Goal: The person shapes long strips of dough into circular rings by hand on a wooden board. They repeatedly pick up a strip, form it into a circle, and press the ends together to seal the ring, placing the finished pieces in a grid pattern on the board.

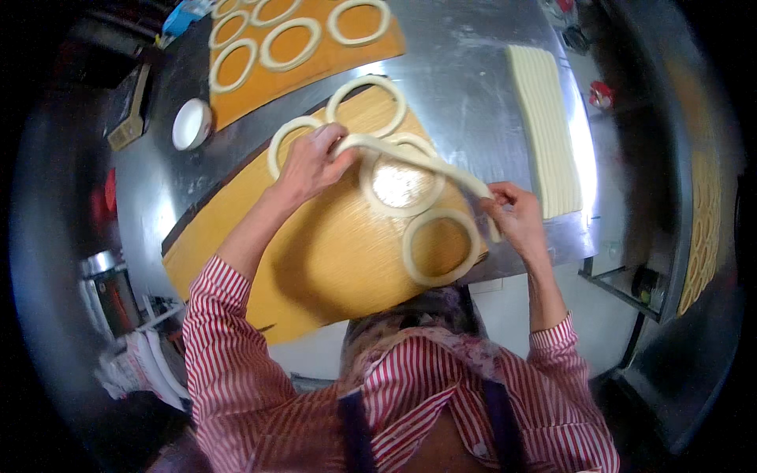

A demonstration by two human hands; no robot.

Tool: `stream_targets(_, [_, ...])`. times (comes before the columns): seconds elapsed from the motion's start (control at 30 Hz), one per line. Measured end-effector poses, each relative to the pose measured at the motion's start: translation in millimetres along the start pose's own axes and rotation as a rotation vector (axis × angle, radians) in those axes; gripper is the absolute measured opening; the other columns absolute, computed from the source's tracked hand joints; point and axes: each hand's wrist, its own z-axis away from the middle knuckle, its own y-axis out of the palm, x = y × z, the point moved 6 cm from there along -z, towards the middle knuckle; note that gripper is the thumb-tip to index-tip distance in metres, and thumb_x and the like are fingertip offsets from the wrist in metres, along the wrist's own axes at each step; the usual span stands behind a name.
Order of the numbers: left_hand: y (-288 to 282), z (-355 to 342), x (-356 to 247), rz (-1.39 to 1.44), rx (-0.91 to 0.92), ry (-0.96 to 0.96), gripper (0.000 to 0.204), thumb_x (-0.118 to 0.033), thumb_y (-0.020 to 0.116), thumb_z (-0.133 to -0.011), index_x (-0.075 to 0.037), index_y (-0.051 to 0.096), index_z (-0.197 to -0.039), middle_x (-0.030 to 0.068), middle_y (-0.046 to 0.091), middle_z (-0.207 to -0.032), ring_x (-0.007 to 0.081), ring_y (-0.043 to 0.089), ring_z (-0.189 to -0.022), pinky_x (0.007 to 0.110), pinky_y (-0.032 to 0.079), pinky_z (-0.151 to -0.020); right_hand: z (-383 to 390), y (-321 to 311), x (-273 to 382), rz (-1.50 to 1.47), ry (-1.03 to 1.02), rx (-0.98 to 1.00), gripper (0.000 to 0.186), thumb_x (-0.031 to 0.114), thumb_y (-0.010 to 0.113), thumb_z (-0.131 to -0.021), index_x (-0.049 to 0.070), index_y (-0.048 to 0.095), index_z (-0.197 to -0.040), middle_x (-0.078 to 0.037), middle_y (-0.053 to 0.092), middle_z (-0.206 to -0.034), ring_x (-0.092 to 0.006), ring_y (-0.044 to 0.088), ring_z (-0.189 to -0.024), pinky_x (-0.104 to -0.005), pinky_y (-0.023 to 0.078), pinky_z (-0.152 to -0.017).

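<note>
A long strip of pale dough (426, 160) stretches between my two hands above a wooden board. My left hand (311, 162) is closed on one end, over the board's far part. Near the board's right edge, my right hand (512, 214) pinches the other end, and a short tail hangs below the fingers. Several dough rings lie on the yellow-brown board (260, 229): one ring (367, 81) at the far edge, one (276, 150) partly behind my left hand, one (378, 206) under the strip and one (406, 254) near the front right.
A second board (307, 75) with several dough rings lies farther back on the metal table (465, 87). Parallel dough strips (544, 134) lie at the right. A white bowl (192, 124) stands at the left, near a small box (130, 110). A rack (698, 229) holds more rings.
</note>
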Motion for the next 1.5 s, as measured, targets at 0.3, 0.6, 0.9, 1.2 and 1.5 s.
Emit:
stream_targets(0.3, [-40,196,63,-0.154,-0.28,-0.505,0.029,-0.026,0.068,-0.087,-0.002,0.061,-0.102,0.0225,0.067,-0.084,0.0412,0.067,-0.075,0.048,0.054,-0.066,22,156,78,0.225,-0.268,0.024,0.029,0.02,0.072,-0.081,-0.002,0.07,-0.099,-0.021,0.067,-0.093,-0.0337,0.066,-0.082,-0.0416,0.053,-0.076])
stream_targets(0.6, [49,245,98,-0.096,-0.237,-0.734,0.044,-0.028,0.072,-0.086,-0.001,0.055,-0.117,0.0247,0.067,-0.092,0.0441,0.066,-0.083,0.052,0.052,-0.077,36,229,43,0.589,-0.318,-0.022,0.036,0.023,0.071,-0.085,-0.008,0.065,-0.102,-0.029,0.065,-0.096,-0.0423,0.067,-0.082,-0.0498,0.054,-0.076])
stream_targets(0.9, [39,251,63,0.173,-0.423,-0.612,0.024,-0.009,0.065,-0.086,-0.004,0.063,-0.109,0.0158,0.068,-0.102,0.0365,0.064,-0.095,0.05,0.05,-0.087,48,211,69,0.618,-0.54,0.147,0.033,0.01,0.065,-0.085,-0.001,0.064,-0.116,-0.021,0.065,-0.115,-0.0393,0.067,-0.092,-0.0461,0.055,-0.079])
stream_targets(1.2, [53,236,40,-0.081,0.002,0.053,0.024,-0.009,0.071,-0.077,-0.008,0.068,-0.1,0.0094,0.061,-0.107,0.0293,0.056,-0.114,0.049,0.035,-0.112,47,232,77,0.758,-0.841,0.668,0.028,0.005,0.061,-0.083,0.005,0.065,-0.11,-0.012,0.062,-0.117,-0.0341,0.065,-0.1,-0.0447,0.054,-0.08])
stream_targets(1.5, [75,211,42,0.313,-0.022,-0.264,0.023,-0.01,0.076,-0.078,-0.002,0.07,-0.098,0.0138,0.066,-0.099,0.0296,0.064,-0.099,0.042,0.049,-0.091,49,241,74,0.572,-0.72,0.476,0.037,0.015,0.075,-0.077,0.006,0.07,-0.112,-0.014,0.067,-0.104,-0.0337,0.068,-0.089,-0.0429,0.055,-0.077])
